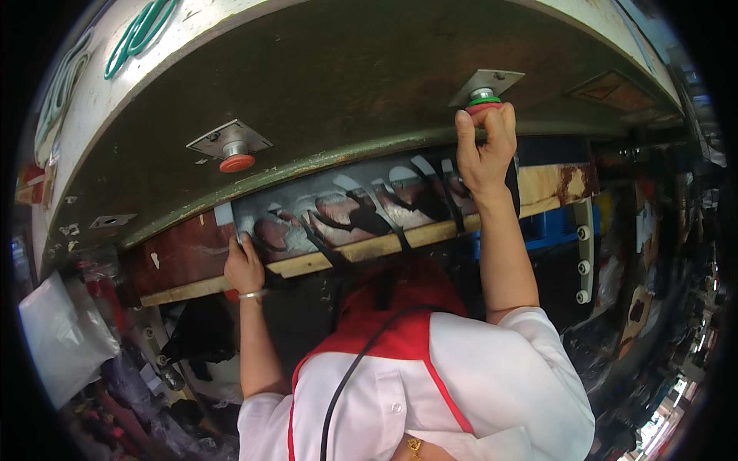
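The slot between the dark press head (323, 100) above and the wooden board (384, 246) below is narrow, and the black cut-out sheet (361, 211) fills most of it. The left hand (244, 265) blocks the sheet's left end; the right hand (484, 142) covers the right red button (484, 107). The left red button (237, 162) hangs unobstructed, with open surface between the two buttons.
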A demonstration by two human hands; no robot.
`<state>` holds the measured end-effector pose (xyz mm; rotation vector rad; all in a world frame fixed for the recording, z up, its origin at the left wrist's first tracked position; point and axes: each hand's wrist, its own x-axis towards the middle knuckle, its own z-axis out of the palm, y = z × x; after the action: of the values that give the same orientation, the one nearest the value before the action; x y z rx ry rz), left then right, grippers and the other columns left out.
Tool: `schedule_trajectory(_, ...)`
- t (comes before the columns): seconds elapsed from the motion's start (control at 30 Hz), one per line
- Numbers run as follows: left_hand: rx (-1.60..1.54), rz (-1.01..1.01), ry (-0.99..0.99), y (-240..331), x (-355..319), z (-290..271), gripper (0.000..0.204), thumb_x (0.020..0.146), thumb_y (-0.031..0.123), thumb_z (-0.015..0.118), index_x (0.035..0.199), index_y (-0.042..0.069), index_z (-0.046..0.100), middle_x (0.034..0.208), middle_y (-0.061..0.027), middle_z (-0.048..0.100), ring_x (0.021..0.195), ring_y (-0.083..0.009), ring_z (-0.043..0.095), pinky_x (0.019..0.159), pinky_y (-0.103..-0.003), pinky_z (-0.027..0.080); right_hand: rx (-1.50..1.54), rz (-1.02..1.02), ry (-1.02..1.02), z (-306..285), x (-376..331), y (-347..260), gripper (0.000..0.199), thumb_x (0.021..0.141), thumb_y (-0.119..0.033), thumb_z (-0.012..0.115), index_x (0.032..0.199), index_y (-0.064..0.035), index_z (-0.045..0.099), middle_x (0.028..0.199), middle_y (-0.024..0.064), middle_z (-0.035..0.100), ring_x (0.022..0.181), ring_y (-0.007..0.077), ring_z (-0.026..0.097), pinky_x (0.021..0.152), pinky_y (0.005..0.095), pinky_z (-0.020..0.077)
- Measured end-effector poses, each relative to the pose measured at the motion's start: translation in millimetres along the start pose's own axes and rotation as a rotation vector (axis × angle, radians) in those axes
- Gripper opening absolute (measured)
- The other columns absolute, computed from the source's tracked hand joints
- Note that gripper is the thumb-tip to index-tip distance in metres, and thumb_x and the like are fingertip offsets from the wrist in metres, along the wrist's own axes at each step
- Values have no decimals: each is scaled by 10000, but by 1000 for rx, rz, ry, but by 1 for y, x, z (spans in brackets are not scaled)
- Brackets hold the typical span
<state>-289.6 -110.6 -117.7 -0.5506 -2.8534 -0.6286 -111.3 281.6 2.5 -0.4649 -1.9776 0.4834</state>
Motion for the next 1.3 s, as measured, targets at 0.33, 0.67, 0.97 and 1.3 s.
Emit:
schedule_trajectory(0.33,-360,-97,-107,1,1,-14,393,1000,381,486,856,29,587,662,-145,617,614,-297,617,581,-395,453,-99,861,-39,-86,-132,128,246,915,-171,618,1082,5,658,961,177,689,851,283,653,777,352,495)
schedule_trajectory(0.67,-498,-154,-145,-5,-74,-37,333,1015,283,467,818,24,540,585,-69,587,568,-166,598,563,-328,444,-126,827,-17,-136,-161,66,252,911,-193,658,1071,1,639,889,114,657,769,156,587,713,297,475)
schedule_trajectory(0.97,-198,-256,-382,-19,-153,-72,426,1017,409,390,854,56,566,533,-85,612,598,-322,649,581,-428,473,-228,182,-400,-29,-163,-57,897,569,-247,892,1350,-87,480,1332,281,437,1283,431,369,1016,474,407)
schedule_trajectory(1.3,-216,-264,-371,-31,-222,-93,366,1018,357,436,888,52,591,541,-98,598,538,-335,624,511,-432,451,777,1050,15,-115,-160,-42,700,762,-32,771,1374,-81,436,1179,140,605,1047,188,601,927,298,460)
